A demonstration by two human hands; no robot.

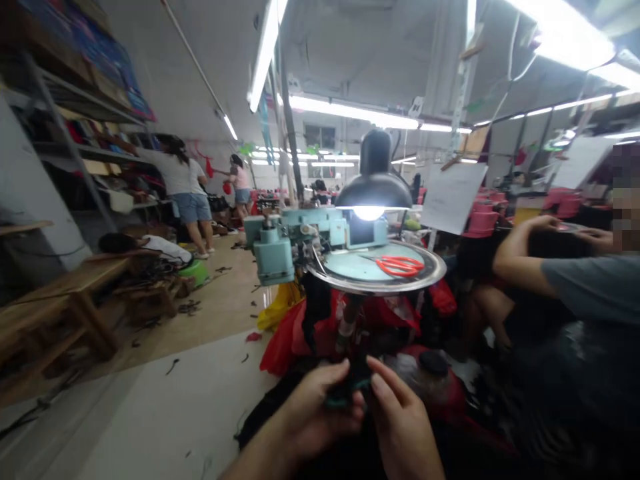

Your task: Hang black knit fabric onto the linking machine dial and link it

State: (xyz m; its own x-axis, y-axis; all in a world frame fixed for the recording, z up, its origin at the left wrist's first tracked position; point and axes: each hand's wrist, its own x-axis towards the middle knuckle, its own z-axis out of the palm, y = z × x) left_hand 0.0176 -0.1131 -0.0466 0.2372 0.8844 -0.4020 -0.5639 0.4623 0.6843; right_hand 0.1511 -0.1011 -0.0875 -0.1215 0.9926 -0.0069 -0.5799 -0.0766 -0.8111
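Note:
Low in the centre, my left hand (317, 407) has its fingers wrapped round a small dark green and black piece (345, 395), perhaps fabric. My right hand (400, 417) pinches the right side of the same piece, close to the left fingertips. The piece is dark and its shape is hard to make out. Beyond both hands stands a pale green machine (274, 253) with a round metal-rimmed plate (437, 268). Red-handled scissors (403, 266) lie on that plate beneath a lit black lamp (375, 180).
Red bags (285, 340) and a yellow bag (281, 305) hang below the machine. A seated person (580, 280) works at the right. Wooden benches (65, 290) stand at the left, and two people stand farther back. Dark scraps litter the floor.

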